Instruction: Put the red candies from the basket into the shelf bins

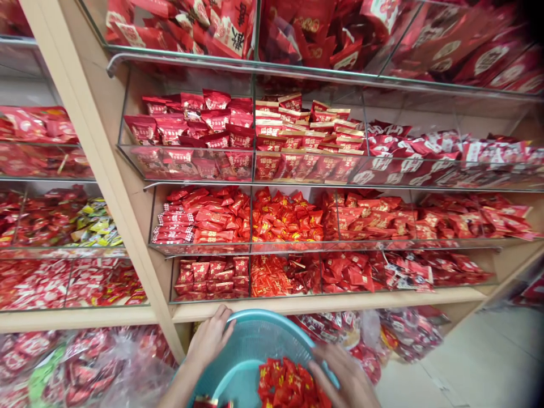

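Observation:
A teal plastic basin [250, 317] sits low in front of me, just below the edge of the bottom shelf. My left hand [212, 337] is closed over its left rim, fingertips resting on the edge. On the right side of the rim is my right hand [344, 374], somewhat blurred, with the rim showing between its fingers. Small red candy packets with yellow print [284, 382] lie heaped inside the basin near my right hand. A few darker packets [206, 402] show at the bottom edge of the picture.
Wooden shelving [331, 303] carries clear bins of red wrapped packets [289, 218] in several rows. Bulging plastic bags [97, 368] stand under the left shelves, and more bags [408, 334] at lower right. Pale floor tiles [480, 357] show on the right.

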Demonstrator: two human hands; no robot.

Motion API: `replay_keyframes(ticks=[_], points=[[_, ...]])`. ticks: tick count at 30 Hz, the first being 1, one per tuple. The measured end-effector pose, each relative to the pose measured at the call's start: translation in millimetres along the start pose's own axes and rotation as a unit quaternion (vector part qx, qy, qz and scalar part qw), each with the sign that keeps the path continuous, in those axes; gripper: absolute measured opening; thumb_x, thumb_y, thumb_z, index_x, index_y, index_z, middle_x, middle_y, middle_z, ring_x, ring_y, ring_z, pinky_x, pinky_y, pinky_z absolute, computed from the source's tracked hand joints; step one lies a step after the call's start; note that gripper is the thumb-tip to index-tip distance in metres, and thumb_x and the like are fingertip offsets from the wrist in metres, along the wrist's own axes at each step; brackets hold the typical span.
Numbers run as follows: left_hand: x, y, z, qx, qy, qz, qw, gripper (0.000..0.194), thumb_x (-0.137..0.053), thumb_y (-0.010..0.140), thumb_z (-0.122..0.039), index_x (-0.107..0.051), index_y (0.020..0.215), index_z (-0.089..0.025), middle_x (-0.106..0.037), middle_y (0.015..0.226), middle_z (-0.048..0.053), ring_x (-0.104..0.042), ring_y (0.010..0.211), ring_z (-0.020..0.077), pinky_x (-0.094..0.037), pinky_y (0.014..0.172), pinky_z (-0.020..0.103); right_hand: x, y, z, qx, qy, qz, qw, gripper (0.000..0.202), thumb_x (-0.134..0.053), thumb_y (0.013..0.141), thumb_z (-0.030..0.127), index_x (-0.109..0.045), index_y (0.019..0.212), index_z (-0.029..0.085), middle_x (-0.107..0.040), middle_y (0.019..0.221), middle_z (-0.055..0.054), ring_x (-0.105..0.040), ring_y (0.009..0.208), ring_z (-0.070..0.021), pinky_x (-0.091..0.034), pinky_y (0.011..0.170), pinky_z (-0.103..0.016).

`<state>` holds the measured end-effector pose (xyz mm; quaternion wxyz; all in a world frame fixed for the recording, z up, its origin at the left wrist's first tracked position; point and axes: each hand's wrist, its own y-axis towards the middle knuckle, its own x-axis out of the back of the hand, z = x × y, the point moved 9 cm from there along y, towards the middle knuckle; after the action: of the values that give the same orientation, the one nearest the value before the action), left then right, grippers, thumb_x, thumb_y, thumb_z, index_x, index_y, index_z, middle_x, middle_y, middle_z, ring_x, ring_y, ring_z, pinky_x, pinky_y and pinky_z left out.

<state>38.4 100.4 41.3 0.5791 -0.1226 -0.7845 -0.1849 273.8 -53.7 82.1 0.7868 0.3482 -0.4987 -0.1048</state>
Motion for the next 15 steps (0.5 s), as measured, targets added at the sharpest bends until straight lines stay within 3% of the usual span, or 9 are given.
replay_keyframes(ticks=[5, 8, 10, 15], points=[[-0.3, -0.2, 0.6, 0.005, -0.003, 0.004, 1.0, 0.033, -0.023, 0.091, -0.036, -0.051, 0.103, -0.024, -0.055, 0.108, 0.004, -0.061, 0.089, 0.0156, -0.044, 0.079, 0.026, 63.2, 117.7, 3.6, 0.013, 0.016, -0.037, 0.999, 0.019, -0.047, 0.088, 0.032, -0.059, 0.097, 0.021, -0.065, 0.085, -0.005, -0.06, 0.078, -0.0169, -0.047, 0.074, -0.03], [0.6, -1.3, 1.1, 0.01, -0.005, 0.007, 1.0, 0.033, -0.023, 0.091, -0.036, -0.052, 0.102, -0.024, -0.055, 0.107, 0.005, -0.061, 0.089, 0.0159, -0.045, 0.079, 0.026, 82.2, 185.9, -3.5, -0.006, 0.017, -0.056, 0.998, 0.022, -0.048, 0.086, 0.037, -0.061, 0.09, 0.019, -0.063, 0.077, -0.004, -0.057, 0.073, -0.0162, -0.044, 0.069, -0.028], [1.3, -2.1, 1.5, 0.012, -0.007, 0.008, 1.0, 0.033, -0.023, 0.091, -0.036, -0.052, 0.102, -0.024, -0.055, 0.106, 0.004, -0.061, 0.089, 0.016, -0.045, 0.079, 0.026, 81.3, 224.1, -12.8, -0.026, 0.012, -0.049, 0.998, 0.021, -0.05, 0.085, 0.037, -0.061, 0.083, 0.019, -0.063, 0.074, -0.003, -0.056, 0.07, -0.0152, -0.042, 0.067, -0.026], [1.3, -3.5, 2.6, 0.012, -0.009, 0.0, 1.0, 0.033, -0.024, 0.091, -0.035, -0.052, 0.104, -0.024, -0.055, 0.108, 0.004, -0.061, 0.09, 0.0158, -0.045, 0.081, 0.026, 35.6, 279.4, -46.6, -0.108, -0.037, 0.111, 0.987, 0.023, -0.06, 0.075, 0.038, -0.058, 0.063, 0.018, -0.061, 0.063, -0.001, -0.054, 0.061, -0.0124, -0.036, 0.057, -0.022]])
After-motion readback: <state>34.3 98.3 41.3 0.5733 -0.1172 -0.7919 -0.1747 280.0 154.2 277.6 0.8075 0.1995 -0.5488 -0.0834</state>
